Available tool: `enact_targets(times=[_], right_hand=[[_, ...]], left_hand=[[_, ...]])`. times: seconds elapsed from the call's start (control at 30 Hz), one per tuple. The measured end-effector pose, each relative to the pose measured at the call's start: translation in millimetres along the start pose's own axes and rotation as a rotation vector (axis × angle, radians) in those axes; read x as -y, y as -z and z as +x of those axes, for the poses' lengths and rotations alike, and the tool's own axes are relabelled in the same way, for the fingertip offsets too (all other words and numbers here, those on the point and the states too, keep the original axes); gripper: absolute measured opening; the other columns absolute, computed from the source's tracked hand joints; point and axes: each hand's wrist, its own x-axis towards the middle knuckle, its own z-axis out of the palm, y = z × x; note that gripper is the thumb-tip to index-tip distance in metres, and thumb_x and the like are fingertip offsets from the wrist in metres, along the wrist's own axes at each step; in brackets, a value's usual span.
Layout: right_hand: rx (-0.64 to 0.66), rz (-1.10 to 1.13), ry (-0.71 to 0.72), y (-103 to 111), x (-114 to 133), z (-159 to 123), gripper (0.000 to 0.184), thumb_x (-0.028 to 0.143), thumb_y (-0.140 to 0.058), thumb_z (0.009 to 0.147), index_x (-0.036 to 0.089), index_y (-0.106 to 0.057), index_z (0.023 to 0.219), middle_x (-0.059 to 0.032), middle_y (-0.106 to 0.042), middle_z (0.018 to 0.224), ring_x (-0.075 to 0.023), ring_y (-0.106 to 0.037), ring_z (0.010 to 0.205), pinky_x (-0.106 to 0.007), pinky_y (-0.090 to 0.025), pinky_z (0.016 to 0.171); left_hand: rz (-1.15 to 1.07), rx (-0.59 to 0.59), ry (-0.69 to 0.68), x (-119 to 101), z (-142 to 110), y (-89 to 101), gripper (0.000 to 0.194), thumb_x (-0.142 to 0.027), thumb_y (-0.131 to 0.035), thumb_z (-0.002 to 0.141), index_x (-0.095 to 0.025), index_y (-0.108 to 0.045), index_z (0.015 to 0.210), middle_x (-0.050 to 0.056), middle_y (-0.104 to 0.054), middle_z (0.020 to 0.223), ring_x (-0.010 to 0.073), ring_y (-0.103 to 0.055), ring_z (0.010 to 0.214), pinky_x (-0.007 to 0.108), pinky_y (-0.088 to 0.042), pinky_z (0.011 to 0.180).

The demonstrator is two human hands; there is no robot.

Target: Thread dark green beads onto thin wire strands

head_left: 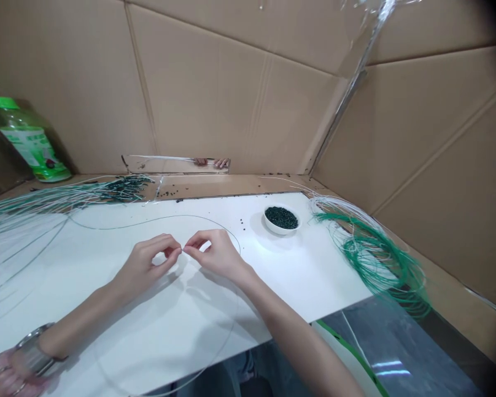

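Over the white worktop [297, 275], seen from the head camera, the left hand [146, 267] and right hand [217, 256] met near the middle, their thumbs and forefingers pinched narrow on a thin wire [177, 215]. Their fingertips [187, 250] almost touched at one small point, and the wire was too fine there to show exactly how it passed between them. From that pinch, the wire's long curve looped away from the person, across the far side of both hands, and swung closest to the right hand before sweeping down the worktop. A white bowl [281, 226] of dark green pellets [281, 217] stood beyond the right hand, with a tangled coil of green and white wires [376, 256] further right. A sheaf of wires strung with dark green pieces [124, 188] lay at the far left. Another person's fingers [210, 162] showed through a slot in the cardboard wall [210, 82].
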Motion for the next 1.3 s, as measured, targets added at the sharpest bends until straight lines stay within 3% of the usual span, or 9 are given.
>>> enact_targets(times=[0.47, 0.57, 0.67, 0.77, 0.97, 1.07, 1.17, 1.3], right_hand=[[-0.015, 0.023, 0.048, -7, -5, 0, 0.011, 0.022, -0.056, 0.081, 0.018, -0.065, 0.075, -0.0014, -0.065, 0.074, -0.0115, -0.058, 0.068, -0.023, -0.045, 0.063], [-0.073, 0.087, 0.053, -5, -3, 2, 0.010, 0.024, -0.058, 0.079, 0.018, -0.064, 0.074, -0.0003, -0.064, 0.071, -0.0110, -0.058, 0.067, -0.022, -0.046, 0.062], [-0.154, 0.184, 0.062, -3, 3, 4, 0.010, 0.026, -0.058, 0.078, 0.018, -0.062, 0.075, -0.0006, -0.066, 0.077, -0.0111, -0.060, 0.073, -0.020, -0.048, 0.062], [-0.191, 0.289, 0.065, -2, 9, 4, 0.011, 0.029, -0.058, 0.078, 0.018, -0.062, 0.075, -0.0007, -0.066, 0.080, -0.0112, -0.061, 0.076, -0.020, -0.050, 0.063], [-0.212, 0.451, 0.032, -4, 8, 4, 0.014, 0.032, -0.065, 0.073, 0.018, -0.062, 0.074, -0.0013, -0.067, 0.077, -0.0127, -0.063, 0.074, -0.022, -0.053, 0.066], [-0.209, 0.524, 0.018, -4, 6, 6, 0.018, 0.037, -0.064, 0.073, 0.019, -0.060, 0.076, -0.0003, -0.064, 0.070, -0.0119, -0.062, 0.063, -0.023, -0.053, 0.059], [-0.198, 0.572, 0.002, -4, 6, 6, 0.022, 0.041, -0.064, 0.073, 0.020, -0.058, 0.078, 0.0011, -0.063, 0.066, -0.0098, -0.056, 0.050, -0.023, -0.050, 0.049], [-0.214, 0.580, -0.003, -4, 9, 6, 0.021, 0.040, -0.065, 0.072, 0.021, -0.058, 0.076, 0.0000, -0.064, 0.072, -0.0124, -0.061, 0.060, -0.022, -0.050, 0.049]], left_hand=[[-0.119, 0.029, 0.071, 4, 3, 4.7, 0.025, -0.033, -0.050, 0.089, -0.018, -0.059, 0.071, 0.000, -0.061, 0.069, 0.0123, -0.056, 0.064, 0.022, -0.042, 0.062], [-0.189, 0.072, 0.109, 12, 15, 11.2, 0.028, -0.038, -0.050, 0.088, -0.018, -0.059, 0.070, 0.001, -0.061, 0.069, 0.0130, -0.056, 0.065, 0.022, -0.045, 0.063], [-0.193, 0.070, 0.141, 24, 45, 12.0, 0.040, -0.046, -0.039, 0.090, -0.017, -0.059, 0.072, 0.003, -0.061, 0.070, 0.0140, -0.057, 0.066, 0.023, -0.048, 0.065], [-0.130, 0.090, 0.152, 34, 86, -6.2, 0.043, -0.050, -0.036, 0.090, -0.015, -0.060, 0.081, 0.006, -0.065, 0.079, 0.0174, -0.060, 0.074, 0.025, -0.049, 0.065], [0.056, 0.374, 0.035, 27, 153, -82.4, 0.028, -0.036, -0.056, 0.088, -0.012, -0.060, 0.102, 0.007, -0.063, 0.097, 0.0169, -0.061, 0.087, 0.037, -0.051, 0.081], [0.102, 0.468, -0.017, 22, 167, -108.4, 0.026, -0.034, -0.054, 0.090, -0.013, -0.060, 0.105, 0.007, -0.062, 0.103, 0.0173, -0.061, 0.091, 0.038, -0.052, 0.081], [0.113, 0.497, -0.067, 25, 171, -119.5, 0.026, -0.033, -0.053, 0.090, -0.013, -0.059, 0.106, 0.008, -0.062, 0.106, 0.0177, -0.061, 0.093, 0.038, -0.052, 0.082], [0.111, 0.470, -0.107, 31, 171, -123.9, 0.027, -0.033, -0.054, 0.090, -0.013, -0.058, 0.108, 0.008, -0.061, 0.106, 0.0176, -0.061, 0.092, 0.038, -0.053, 0.082]])
